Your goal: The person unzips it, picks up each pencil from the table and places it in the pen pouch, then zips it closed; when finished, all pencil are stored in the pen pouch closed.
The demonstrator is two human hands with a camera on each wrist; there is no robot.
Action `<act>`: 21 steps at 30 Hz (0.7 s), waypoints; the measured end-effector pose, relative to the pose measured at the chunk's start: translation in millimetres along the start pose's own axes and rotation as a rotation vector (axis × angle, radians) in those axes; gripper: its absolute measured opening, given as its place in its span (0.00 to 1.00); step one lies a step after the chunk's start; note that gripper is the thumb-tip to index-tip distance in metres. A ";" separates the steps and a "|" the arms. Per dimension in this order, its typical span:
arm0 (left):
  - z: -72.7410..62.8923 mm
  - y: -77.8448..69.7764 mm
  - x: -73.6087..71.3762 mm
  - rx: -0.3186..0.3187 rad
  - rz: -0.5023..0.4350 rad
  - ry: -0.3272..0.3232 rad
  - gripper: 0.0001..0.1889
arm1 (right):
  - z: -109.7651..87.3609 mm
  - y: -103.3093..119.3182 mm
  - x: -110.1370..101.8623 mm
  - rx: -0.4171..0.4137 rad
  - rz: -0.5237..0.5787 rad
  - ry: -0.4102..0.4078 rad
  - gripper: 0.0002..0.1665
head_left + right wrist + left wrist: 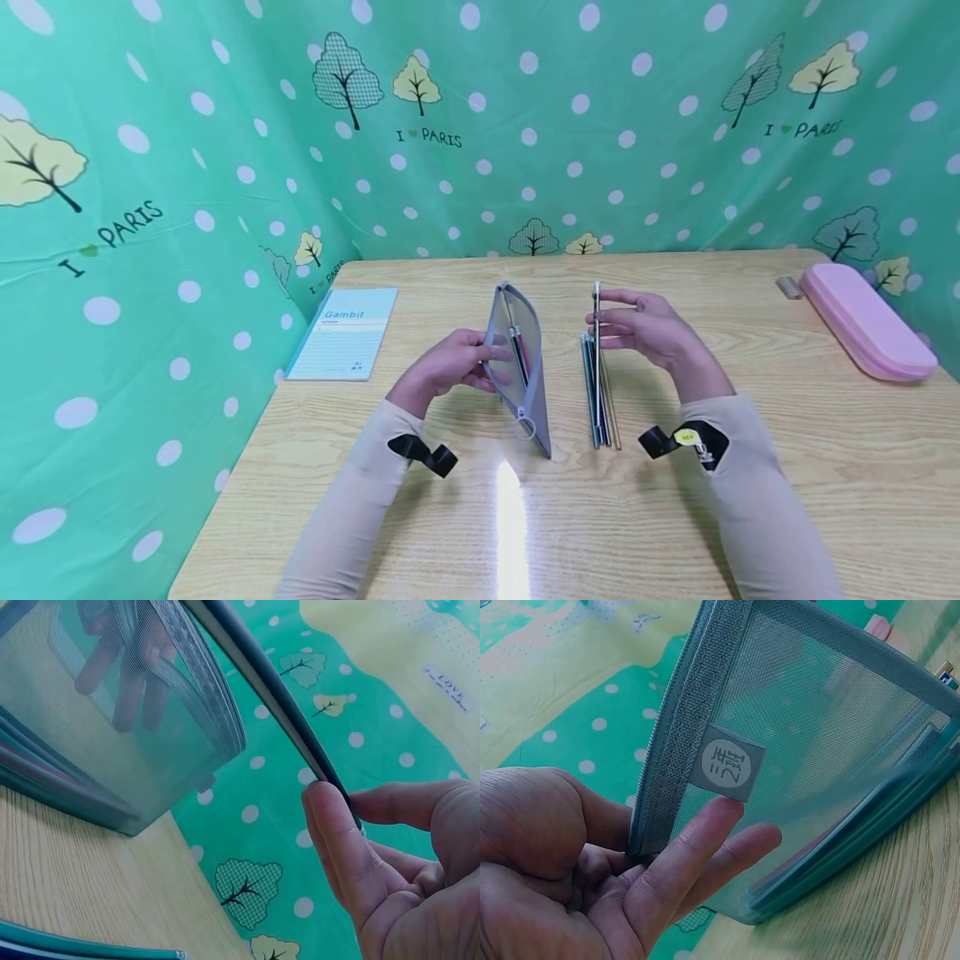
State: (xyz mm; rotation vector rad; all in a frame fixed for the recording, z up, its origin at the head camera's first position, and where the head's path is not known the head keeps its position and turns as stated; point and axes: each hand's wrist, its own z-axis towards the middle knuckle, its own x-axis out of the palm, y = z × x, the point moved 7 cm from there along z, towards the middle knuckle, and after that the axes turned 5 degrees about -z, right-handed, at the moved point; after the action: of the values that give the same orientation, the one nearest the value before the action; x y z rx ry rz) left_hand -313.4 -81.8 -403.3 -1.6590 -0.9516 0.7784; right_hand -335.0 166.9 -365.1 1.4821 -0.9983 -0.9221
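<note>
My left hand (456, 365) grips a grey mesh zipper pouch (529, 325) by its far side, thumb within the mouth. The pouch stands upright on the table, unzipped, with pencils (519, 350) inside. A pale label (729, 763) shows on the mesh in the left wrist view. To the right of the pouch, my right hand (651, 331) pinches a dark, light-striped pencil (277, 701) near its upper end between thumb and fingers. Under that pencil, several more pencils (611, 408) lie side by side on the table.
A light blue notebook (343, 337) lies at the table's left. On the right are a pink pencil case (862, 321) and a small grey eraser-like block (789, 287). The wooden table (637, 517) meets a green dotted curtain (555, 125) at its back edge.
</note>
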 end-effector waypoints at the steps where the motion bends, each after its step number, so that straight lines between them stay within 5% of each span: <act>1: 0.0 0.1 0.0 -0.001 0.000 -0.001 0.23 | -0.1 0.8 1.4 -0.006 0.011 0.002 0.38; 21: 2.2 1.1 -1.7 0.006 0.005 -0.002 0.22 | 0.4 14.4 25.2 -0.061 0.074 -0.004 0.44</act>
State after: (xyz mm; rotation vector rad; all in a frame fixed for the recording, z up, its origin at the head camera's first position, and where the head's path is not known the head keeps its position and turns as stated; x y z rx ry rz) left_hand -315.8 -82.5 -404.9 -1.6564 -0.9459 0.7857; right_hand -328.1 142.1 -351.6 1.3834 -1.0128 -0.8949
